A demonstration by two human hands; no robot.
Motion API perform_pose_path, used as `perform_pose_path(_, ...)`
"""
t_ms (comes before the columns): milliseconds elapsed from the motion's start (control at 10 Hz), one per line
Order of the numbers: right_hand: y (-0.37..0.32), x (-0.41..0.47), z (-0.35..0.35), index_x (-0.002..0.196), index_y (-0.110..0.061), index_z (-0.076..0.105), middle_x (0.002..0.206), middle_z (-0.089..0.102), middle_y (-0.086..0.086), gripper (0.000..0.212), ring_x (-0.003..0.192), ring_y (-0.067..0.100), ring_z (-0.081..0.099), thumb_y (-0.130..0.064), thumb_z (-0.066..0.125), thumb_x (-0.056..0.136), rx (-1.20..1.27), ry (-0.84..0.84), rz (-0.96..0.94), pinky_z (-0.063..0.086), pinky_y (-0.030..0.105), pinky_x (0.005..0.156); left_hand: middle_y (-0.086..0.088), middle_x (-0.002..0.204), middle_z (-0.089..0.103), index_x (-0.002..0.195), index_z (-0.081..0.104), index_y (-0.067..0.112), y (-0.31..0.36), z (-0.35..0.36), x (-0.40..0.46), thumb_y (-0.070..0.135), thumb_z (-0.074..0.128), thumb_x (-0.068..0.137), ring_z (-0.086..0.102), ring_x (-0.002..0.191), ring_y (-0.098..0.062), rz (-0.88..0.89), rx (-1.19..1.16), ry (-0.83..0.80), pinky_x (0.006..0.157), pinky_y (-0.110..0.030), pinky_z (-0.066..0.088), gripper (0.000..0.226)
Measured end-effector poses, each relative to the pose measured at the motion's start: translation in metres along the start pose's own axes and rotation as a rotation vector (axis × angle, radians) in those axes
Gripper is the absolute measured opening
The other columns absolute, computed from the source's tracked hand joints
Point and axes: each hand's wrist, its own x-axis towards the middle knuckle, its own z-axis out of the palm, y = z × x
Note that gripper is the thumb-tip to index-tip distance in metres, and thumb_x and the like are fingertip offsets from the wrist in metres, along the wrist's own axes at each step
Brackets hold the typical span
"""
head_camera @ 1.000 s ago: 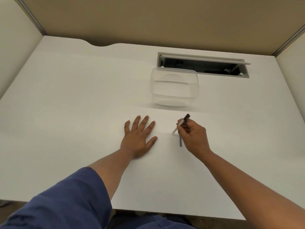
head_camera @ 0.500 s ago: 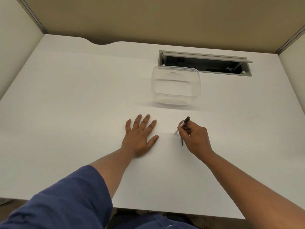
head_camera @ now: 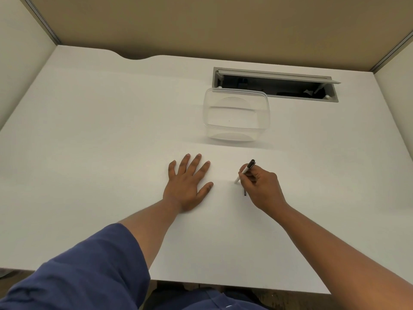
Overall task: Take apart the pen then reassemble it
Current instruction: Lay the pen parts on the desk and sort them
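The right hand (head_camera: 261, 186) pinches a slim white pen with a black cap (head_camera: 245, 171), tilted, nearer the person than the clear plastic rectangular container (head_camera: 236, 116). A thin dark pen part (head_camera: 245, 192) shows just under that hand. The left hand (head_camera: 186, 184) lies flat, fingers spread, on the white table (head_camera: 100, 142), left of the pen.

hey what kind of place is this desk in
Probably an office cubicle: a plain white desk with beige partition panels round it and a grey hinged cable hatch standing open in the desktop.

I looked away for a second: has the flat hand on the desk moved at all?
No. The left hand lies flat, fingers spread, in the same spot below the left corner of the clear container; only the camera shifted slightly.
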Motion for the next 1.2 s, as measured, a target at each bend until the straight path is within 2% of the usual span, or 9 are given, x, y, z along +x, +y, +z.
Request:
perform_pose_path(100,-0.0015,-0.0006,-0.0006,0.09,-0.016,0.068,0.078,0.074,0.0,0.01,0.071,0.019,0.067,-0.016,0.061,0.097,0.042,0.046,0.0,0.051,0.018,0.061,0.006,0.171,0.005,0.159,0.012,0.04,-0.0003,0.0005,-0.0003,0.068,0.017,0.098,-0.001,0.157,-0.025,0.0,-0.001,0.007,0.121,-0.061,0.001,0.067)
perform_pose_path(200,-0.0005,-0.0006,-0.0006,0.09,-0.018,0.067,0.078,0.073,-0.003,0.009,0.068,0.008,0.066,-0.017,0.061,0.097,0.007,0.014,0.004,0.049,0.019,0.06,0.006,0.171,0.005,0.159,0.012,0.04,-0.0003,0.0009,-0.0001,0.068,0.018,0.098,-0.001,0.157,-0.025,0.0,0.0,0.006,0.121,-0.061,0.001,0.067)
perform_pose_path(300,0.0029,-0.0004,0.0005,0.095,-0.021,0.067,0.08,0.071,-0.011,0.004,0.073,0.001,0.066,-0.019,0.063,0.096,-0.017,0.001,0.02,0.045,0.01,0.063,0.006,0.171,0.005,0.159,0.012,0.04,-0.0002,0.0009,0.0001,0.068,0.018,0.098,-0.002,0.157,-0.025,-0.002,-0.003,0.008,0.121,-0.06,0.001,0.067)
perform_pose_path(400,0.0031,-0.0008,0.0005,0.099,-0.016,0.069,0.082,0.072,-0.007,0.005,0.076,0.003,0.067,-0.017,0.065,0.095,0.029,0.057,0.022,0.046,0.005,0.061,0.006,0.171,0.005,0.159,0.012,0.04,-0.0003,0.0012,0.0001,0.068,0.018,0.098,-0.002,0.157,-0.025,-0.004,0.001,0.006,0.121,-0.06,0.001,0.067)
perform_pose_path(500,0.0043,-0.0009,-0.0001,0.099,-0.014,0.07,0.083,0.072,-0.006,0.007,0.076,-0.009,0.065,-0.017,0.067,0.094,0.031,0.08,0.016,0.046,0.002,0.064,0.006,0.171,0.004,0.159,0.011,0.04,0.0,0.0012,0.0,0.068,0.017,0.098,-0.002,0.157,-0.025,-0.004,0.006,0.006,0.121,-0.06,0.001,0.067)
perform_pose_path(600,0.0061,-0.0009,-0.0005,0.099,-0.014,0.07,0.084,0.072,-0.007,0.007,0.078,-0.012,0.065,-0.018,0.067,0.094,0.022,0.084,0.013,0.046,0.002,0.068,0.006,0.171,0.004,0.159,0.01,0.04,-0.0001,0.001,0.0,0.068,0.017,0.098,-0.002,0.157,-0.025,-0.003,0.014,0.003,0.121,-0.06,0.001,0.068)
perform_pose_path(700,0.0062,-0.0009,-0.0014,0.098,-0.015,0.069,0.085,0.072,-0.009,0.005,0.081,-0.01,0.066,-0.018,0.067,0.094,0.034,0.088,0.007,0.047,0.004,0.07,0.006,0.171,0.005,0.159,0.011,0.04,-0.0003,0.0014,0.0,0.068,0.018,0.098,-0.001,0.157,-0.025,-0.002,0.007,0.009,0.121,-0.06,0.002,0.067)
perform_pose_path(900,0.0043,-0.0031,-0.0009,0.1,-0.015,0.068,0.087,0.073,-0.005,0.006,0.084,0.002,0.068,-0.017,0.066,0.094,0.066,0.084,0.015,0.048,0.004,0.066,0.006,0.171,0.004,0.159,0.011,0.04,-0.0001,0.0007,-0.0003,0.068,0.018,0.098,-0.003,0.157,-0.024,-0.003,0.0,0.004,0.121,-0.06,0.0,0.067)
perform_pose_path(1200,0.0008,-0.0085,-0.0028,0.099,-0.012,0.068,0.087,0.073,-0.004,0.006,0.082,0.003,0.069,-0.016,0.066,0.095,0.091,0.104,-0.004,0.048,0.005,0.064,0.006,0.171,0.003,0.159,0.01,0.04,0.0009,-0.0013,-0.001,0.069,0.017,0.098,-0.004,0.157,-0.024,-0.006,-0.007,0.001,0.121,-0.06,-0.001,0.068)
